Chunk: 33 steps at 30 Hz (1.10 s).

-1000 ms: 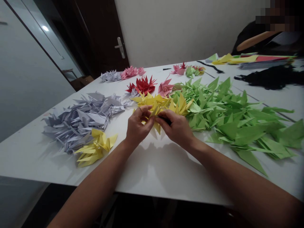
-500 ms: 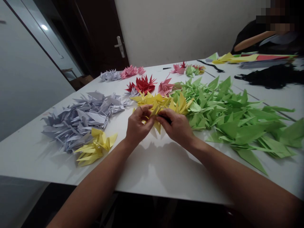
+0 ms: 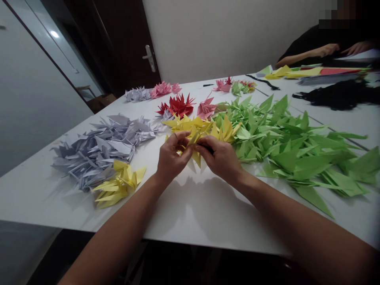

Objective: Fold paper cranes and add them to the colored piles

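from the left, we have a heap of grey paper cranes (image 3: 101,150), with a small yellow heap (image 3: 118,184) at its near edge. mid-frame, our left hand (image 3: 175,152) and right hand (image 3: 219,158) pinch narrowly on a folded yellow paper (image 3: 194,148), just beside a big green heap (image 3: 291,154). at upper right, a co-worker's hands (image 3: 329,50) have now come into view.

L hand (image 3: 173,156) & R hand (image 3: 221,158) bare, forearms (image 3: 118,233) too.
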Each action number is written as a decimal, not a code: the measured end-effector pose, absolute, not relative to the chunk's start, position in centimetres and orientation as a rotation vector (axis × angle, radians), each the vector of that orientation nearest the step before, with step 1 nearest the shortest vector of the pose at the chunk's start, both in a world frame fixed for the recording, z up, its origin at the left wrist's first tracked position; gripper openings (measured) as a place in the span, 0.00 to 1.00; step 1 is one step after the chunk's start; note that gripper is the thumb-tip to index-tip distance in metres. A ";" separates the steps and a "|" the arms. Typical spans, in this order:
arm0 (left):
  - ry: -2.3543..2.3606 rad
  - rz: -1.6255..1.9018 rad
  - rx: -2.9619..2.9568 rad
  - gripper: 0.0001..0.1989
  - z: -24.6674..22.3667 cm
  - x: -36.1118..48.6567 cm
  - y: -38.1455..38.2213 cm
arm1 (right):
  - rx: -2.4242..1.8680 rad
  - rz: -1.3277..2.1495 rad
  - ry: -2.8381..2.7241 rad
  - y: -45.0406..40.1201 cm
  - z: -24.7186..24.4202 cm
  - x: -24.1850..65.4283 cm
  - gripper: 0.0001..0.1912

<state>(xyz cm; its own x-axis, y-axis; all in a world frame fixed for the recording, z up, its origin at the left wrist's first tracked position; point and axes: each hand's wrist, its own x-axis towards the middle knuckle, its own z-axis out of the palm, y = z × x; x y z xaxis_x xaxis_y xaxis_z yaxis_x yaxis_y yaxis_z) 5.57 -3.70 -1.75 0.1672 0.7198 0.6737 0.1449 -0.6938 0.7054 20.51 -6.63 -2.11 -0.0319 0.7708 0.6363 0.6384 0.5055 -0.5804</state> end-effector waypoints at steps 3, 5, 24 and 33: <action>0.819 1.548 1.967 0.15 -1.7 5.5 -3.7 | -1.211 0.164 -1.738 -6.6 -2.1 20.6 0.04; 0.830 1.546 1.969 0.15 -1.7 5.5 -3.7 | -1.209 0.169 -1.742 -6.6 -2.1 20.6 0.04; 1.059 1.834 1.662 0.14 -0.7 3.0 -0.6 | -1.097 0.300 -1.452 -5.6 -2.8 21.2 0.09; 1.254 1.746 1.671 0.16 -2.4 2.4 0.6 | -1.153 0.360 -1.445 -5.4 -3.3 21.1 0.13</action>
